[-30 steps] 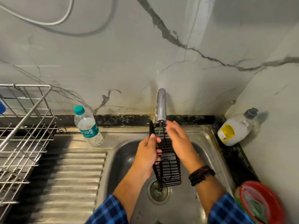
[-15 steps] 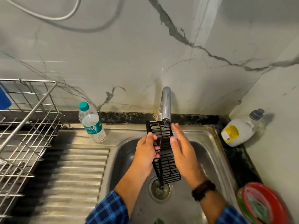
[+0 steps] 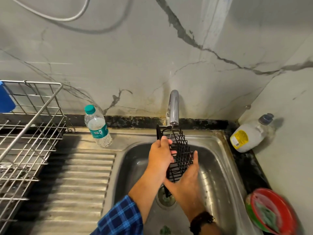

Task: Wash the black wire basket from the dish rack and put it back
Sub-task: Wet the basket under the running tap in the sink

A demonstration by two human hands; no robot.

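In the middle of the frame, over the sink (image 3: 220, 167), the black wire basket (image 3: 182, 150) is held on end and tilted, its top just under the spout of the tap (image 3: 174, 106) and its lower end down near the drain (image 3: 166, 199). A thin stream of water falls from the spout onto the top of the basket. The left hand (image 3: 160, 158) grips the basket's left edge, with its fingers curled through the wires. The right hand (image 3: 184, 182) lies flat against the lower right side of the basket, fingers straight and pointing up, holding nothing. A dark wristband (image 3: 201, 219) sits on the right wrist at the bottom of the frame, and a blue checked sleeve (image 3: 122, 217) covers the left forearm.

At the left edge stands the metal dish rack (image 3: 33, 124), with something blue (image 3: 6, 100) at its upper corner. A ribbed draining board (image 3: 76, 184) lies between the rack and the sink. A water bottle (image 3: 98, 126) with a green cap stands upright at the back of the board. At the right, a soap bottle (image 3: 247, 136) with a yellow label leans in the corner of the wall, and a red plate (image 3: 272, 212), blurred, sits at the lower right
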